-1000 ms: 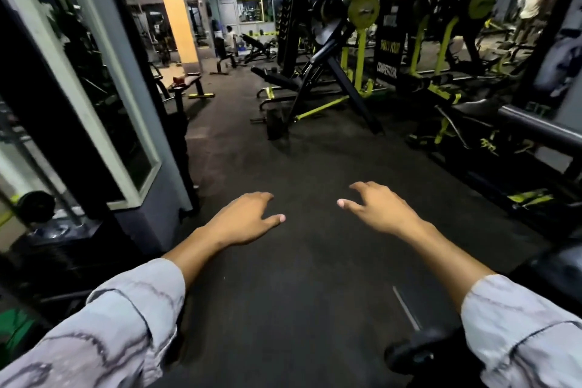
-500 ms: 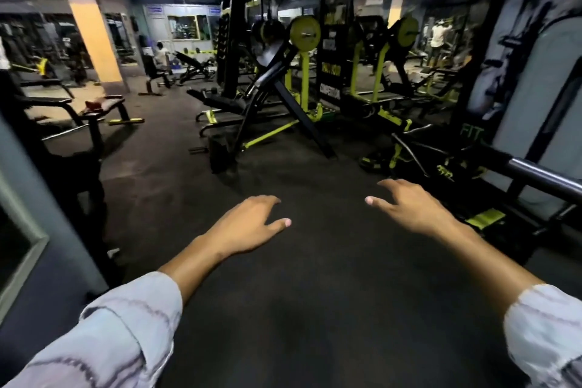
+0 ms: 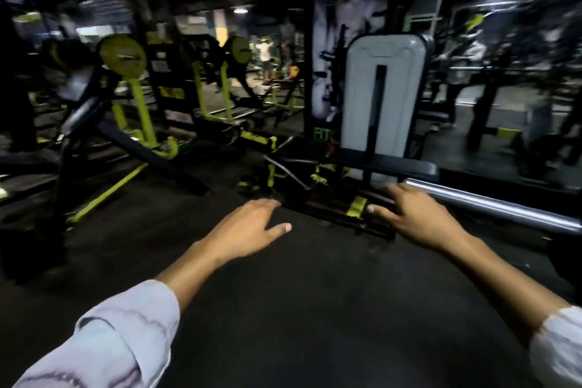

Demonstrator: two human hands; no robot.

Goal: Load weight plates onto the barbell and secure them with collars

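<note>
Left hand (image 3: pixel 248 230): empty, fingers spread, palm down over dark floor (image 3: pixel 299 309). Right hand (image 3: pixel 415 217): empty, fingers spread, just beside bare steel barbell (image 3: pixel 491 205) sleeve; contact cannot be told

Silver barbell (image 3: pixel 491 203), grey-streaked white sleeve (image 3: pixel 107 343), yellow-green round plate (image 3: pixel 122 56), pale grey upright pad (image 3: pixel 382 104), black floor (image 3: pixel 299 309)

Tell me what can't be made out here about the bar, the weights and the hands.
- Barbell: the head view's right edge cuts it off, so its far end is unseen.
- Yellow plates: motion blur hides any markings.
- Collars: none can be made out; the room is dark and blurred.
- Right hand: fingers spread, empty; contact with the bar unclear.
- Left hand: empty.
</note>
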